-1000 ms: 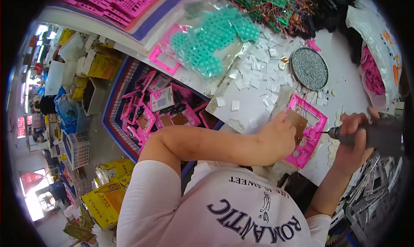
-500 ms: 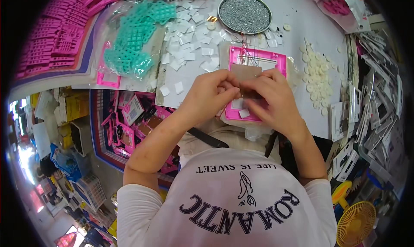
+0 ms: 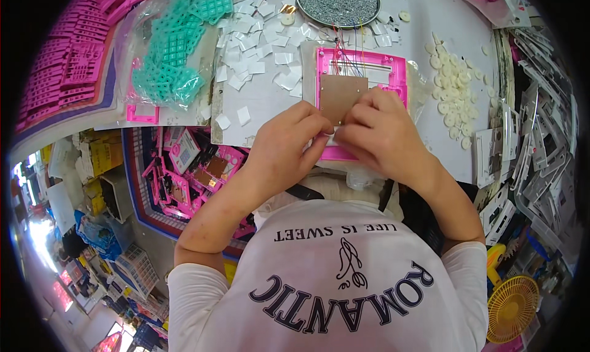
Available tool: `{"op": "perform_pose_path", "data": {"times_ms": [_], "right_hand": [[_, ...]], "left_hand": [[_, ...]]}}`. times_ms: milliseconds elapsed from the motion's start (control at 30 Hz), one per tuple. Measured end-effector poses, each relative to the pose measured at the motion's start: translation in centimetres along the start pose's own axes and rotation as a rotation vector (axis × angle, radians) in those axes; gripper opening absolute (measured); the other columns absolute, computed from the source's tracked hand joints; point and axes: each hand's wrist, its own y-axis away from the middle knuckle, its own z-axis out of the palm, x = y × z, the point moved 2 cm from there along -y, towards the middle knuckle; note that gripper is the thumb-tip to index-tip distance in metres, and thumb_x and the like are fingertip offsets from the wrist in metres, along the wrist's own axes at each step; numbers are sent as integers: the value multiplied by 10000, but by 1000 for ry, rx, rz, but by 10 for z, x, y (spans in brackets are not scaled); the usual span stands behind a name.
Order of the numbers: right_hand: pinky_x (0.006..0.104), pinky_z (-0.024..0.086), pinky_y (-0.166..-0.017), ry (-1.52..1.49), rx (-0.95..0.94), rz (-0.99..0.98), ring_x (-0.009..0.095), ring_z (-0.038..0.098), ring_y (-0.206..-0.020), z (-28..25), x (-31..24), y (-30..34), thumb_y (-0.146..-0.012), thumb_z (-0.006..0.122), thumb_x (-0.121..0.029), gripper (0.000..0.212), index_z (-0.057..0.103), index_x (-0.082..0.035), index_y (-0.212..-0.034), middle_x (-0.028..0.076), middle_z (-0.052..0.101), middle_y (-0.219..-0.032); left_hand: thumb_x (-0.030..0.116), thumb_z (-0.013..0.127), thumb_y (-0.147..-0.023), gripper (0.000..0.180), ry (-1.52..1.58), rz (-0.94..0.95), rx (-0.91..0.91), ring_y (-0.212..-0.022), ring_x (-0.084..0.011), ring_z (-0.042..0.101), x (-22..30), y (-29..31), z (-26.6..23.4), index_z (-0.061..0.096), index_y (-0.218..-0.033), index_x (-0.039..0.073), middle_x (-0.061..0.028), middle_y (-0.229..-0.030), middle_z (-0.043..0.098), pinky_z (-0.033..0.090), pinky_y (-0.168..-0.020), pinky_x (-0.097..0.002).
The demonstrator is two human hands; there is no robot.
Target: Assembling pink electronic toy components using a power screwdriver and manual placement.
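White worktable [image 3: 270,100] is lying under my hands, crowded with parts. I am working on a pink plastic frame [image 3: 362,75] set flat at the near edge of the table, straight ahead of my chest, with a brown circuit board [image 3: 341,97] seated in it and thin coloured wires [image 3: 347,51] running off its far side. My left hand [image 3: 286,146] and my right hand [image 3: 381,137] are meeting over the frame's near edge; the fingertips of both are pinching together on something small and pale there, but what it is I cannot tell, as the fingers are covering it. Holding the frame close and low appears to be steadying both wrists on the table edge.

A round tray of small grey screws [image 3: 338,1] is sitting beyond the frame, white paper squares [image 3: 258,51] are lying scattered to its left, a bag of teal keypads [image 3: 175,51] farther left, and white discs [image 3: 452,87] to the right, all within reach.

Compared with half a second ago, both hands are staying together on the frame; a second ago the right hand was out to the side gripping a dark tool, now gone from view.
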Motion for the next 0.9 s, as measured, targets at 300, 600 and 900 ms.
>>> {"op": "perform_pose_path", "data": {"times_ms": [300,600,900], "right_hand": [[421,468,-843,20,8,10,309,547,-979,-2,2,0,-709,753,-90,217,674,-105,-910,51,594,-910],[433,452,-801,56,92,38,294,547,-930,7,4,-9,-801,729,-165,135,698,-105,-918,47,613,-896],[396,455,-760,-210,158,348,286,528,-817,-10,12,-8,-824,735,-154,112,696,-56,-859,70,668,-802]], "left_hand": [[-7,712,-771,220,-94,36,-47,-840,-295,631,5,-2,-6,654,-974,53,-101,-975,598,521,-716,-373],[11,716,-797,188,34,-63,28,-792,-214,603,0,-1,-8,666,-977,34,-79,-940,620,476,-654,-310],[67,736,-856,123,252,-114,40,-653,-96,464,-4,-22,3,681,-949,10,-41,-853,593,366,-569,-244]]}}
